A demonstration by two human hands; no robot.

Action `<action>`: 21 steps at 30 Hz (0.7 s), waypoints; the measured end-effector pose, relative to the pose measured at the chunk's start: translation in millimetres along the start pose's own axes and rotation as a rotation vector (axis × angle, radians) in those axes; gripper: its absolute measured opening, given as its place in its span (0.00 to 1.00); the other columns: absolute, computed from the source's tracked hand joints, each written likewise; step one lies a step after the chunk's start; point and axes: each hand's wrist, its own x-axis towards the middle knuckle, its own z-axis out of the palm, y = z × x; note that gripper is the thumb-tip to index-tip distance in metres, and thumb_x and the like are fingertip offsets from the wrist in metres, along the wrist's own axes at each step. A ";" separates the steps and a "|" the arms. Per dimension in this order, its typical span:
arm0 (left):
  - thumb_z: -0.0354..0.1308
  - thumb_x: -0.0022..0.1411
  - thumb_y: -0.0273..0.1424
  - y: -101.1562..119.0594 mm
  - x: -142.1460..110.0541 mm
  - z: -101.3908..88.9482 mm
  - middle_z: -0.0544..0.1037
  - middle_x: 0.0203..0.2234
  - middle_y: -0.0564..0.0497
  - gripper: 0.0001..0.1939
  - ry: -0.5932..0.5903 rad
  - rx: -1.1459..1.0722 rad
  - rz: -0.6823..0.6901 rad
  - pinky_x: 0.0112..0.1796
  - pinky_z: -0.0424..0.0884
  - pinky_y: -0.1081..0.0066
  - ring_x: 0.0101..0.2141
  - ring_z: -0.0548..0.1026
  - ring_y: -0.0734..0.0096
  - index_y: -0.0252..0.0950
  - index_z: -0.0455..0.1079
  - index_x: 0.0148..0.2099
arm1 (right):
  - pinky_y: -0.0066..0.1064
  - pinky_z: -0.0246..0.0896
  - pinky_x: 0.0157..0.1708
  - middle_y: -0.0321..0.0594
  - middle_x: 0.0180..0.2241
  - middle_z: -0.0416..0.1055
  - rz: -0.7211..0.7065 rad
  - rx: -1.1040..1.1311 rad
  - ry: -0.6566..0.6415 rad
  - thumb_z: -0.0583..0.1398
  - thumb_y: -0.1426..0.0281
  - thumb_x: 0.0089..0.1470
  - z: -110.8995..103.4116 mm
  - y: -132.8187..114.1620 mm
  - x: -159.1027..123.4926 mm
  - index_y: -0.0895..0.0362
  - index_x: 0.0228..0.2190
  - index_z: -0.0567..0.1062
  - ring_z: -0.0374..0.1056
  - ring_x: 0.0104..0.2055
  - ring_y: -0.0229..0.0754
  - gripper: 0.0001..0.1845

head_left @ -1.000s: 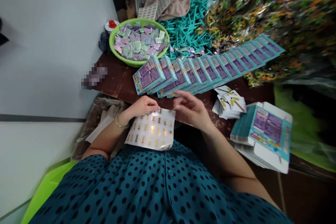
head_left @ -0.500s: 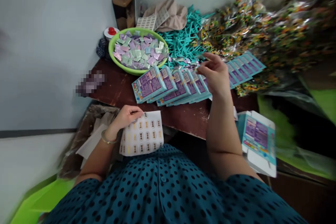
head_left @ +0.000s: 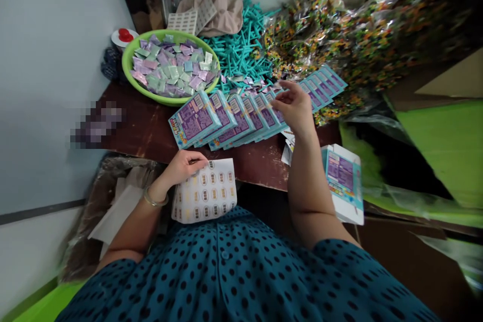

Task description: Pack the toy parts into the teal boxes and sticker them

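Note:
My left hand is closed on the upper edge of a white sticker sheet with rows of oval, dark and gold printed labels. The sheet hangs just in front of my shirt. Over the right part of a fanned row of teal and purple printed boxes is my right hand, its thumb and fingers drawn together in a pinch. Whatever is between those fingertips is too small to make out. More boxes overlap beyond this hand, partly hidden by it.
A green basket of small sachets stands at the back left. Behind the boxes lie a heap of teal sticks and bagged, multicoloured pieces. An open box sits at right, below the table edge; a lined carton is at lower left.
The camera view has swung, shifting the table and its things leftward. My right hand has come slightly lower over the row of boxes. My left hand keeps its hold on the sticker sheet.

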 end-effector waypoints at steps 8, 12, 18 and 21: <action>0.61 0.62 0.38 -0.3 1.8 10.2 0.79 0.24 0.51 0.14 -0.034 0.019 -0.032 0.25 0.61 0.77 0.24 0.69 0.76 0.33 0.81 0.33 | 0.53 0.68 0.52 0.47 0.45 0.73 -0.027 -0.408 0.131 0.65 0.70 0.49 13.5 3.2 -6.9 0.55 0.54 0.73 0.70 0.45 0.51 0.29; 0.61 0.62 0.39 -1.3 3.7 13.0 0.79 0.24 0.51 0.14 -0.049 0.033 -0.033 0.24 0.60 0.77 0.23 0.68 0.76 0.33 0.81 0.33 | 0.56 0.65 0.55 0.48 0.44 0.74 -0.020 -0.441 0.332 0.65 0.64 0.52 -15.6 3.9 -9.7 0.55 0.43 0.76 0.68 0.51 0.55 0.16; 0.61 0.62 0.39 4.5 20.7 23.2 0.79 0.24 0.52 0.14 -0.061 0.027 -0.004 0.25 0.61 0.77 0.23 0.68 0.76 0.33 0.81 0.34 | 0.43 0.70 0.41 0.41 0.28 0.74 0.156 -0.391 0.108 0.65 0.67 0.51 -19.2 16.1 -8.4 0.56 0.29 0.76 0.71 0.34 0.47 0.05; 0.61 0.63 0.39 12.8 29.1 31.5 0.80 0.25 0.51 0.14 -0.086 0.041 0.032 0.26 0.63 0.77 0.25 0.71 0.75 0.33 0.81 0.34 | 0.49 0.68 0.49 0.49 0.40 0.76 0.139 -0.571 0.224 0.65 0.66 0.52 -14.7 18.1 -10.8 0.57 0.36 0.78 0.72 0.45 0.55 0.09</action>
